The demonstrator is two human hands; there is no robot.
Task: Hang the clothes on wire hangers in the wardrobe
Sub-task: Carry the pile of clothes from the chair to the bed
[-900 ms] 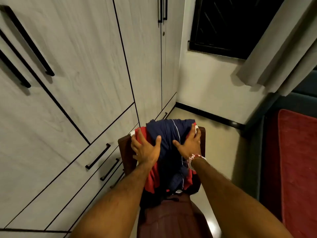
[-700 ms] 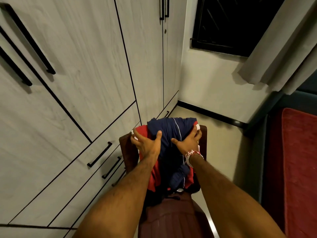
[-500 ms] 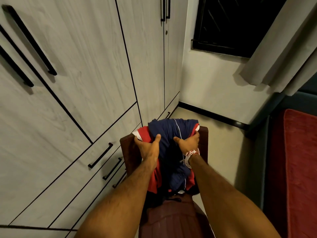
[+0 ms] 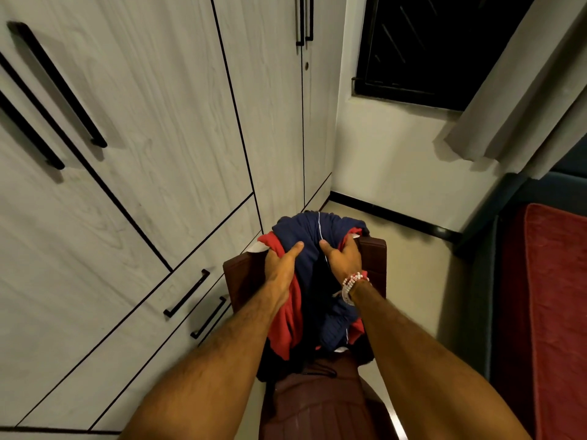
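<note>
A bundle of clothes (image 4: 313,230), navy blue over red with a bit of white, lies piled on a dark brown chair (image 4: 373,249). My left hand (image 4: 281,265) grips the bundle's left side, thumb over the navy cloth and fingers dug into the red. On the right side my right hand (image 4: 344,258), with a beaded bracelet at the wrist, grips the bundle too. The grey wardrobe (image 4: 178,128) on the left has all its doors closed. No wire hangers are in view.
Wardrobe drawers with black handles (image 4: 187,293) sit low beside the chair. A dark window (image 4: 438,46) and a grey curtain (image 4: 521,90) are at the upper right. A bed with a red cover (image 4: 549,312) runs along the right. Beige floor lies beyond the chair.
Both hands went from lying spread on the bundle to closing their fingers into it, and they drew slightly nearer to each other. The bundle has bunched up between them.
</note>
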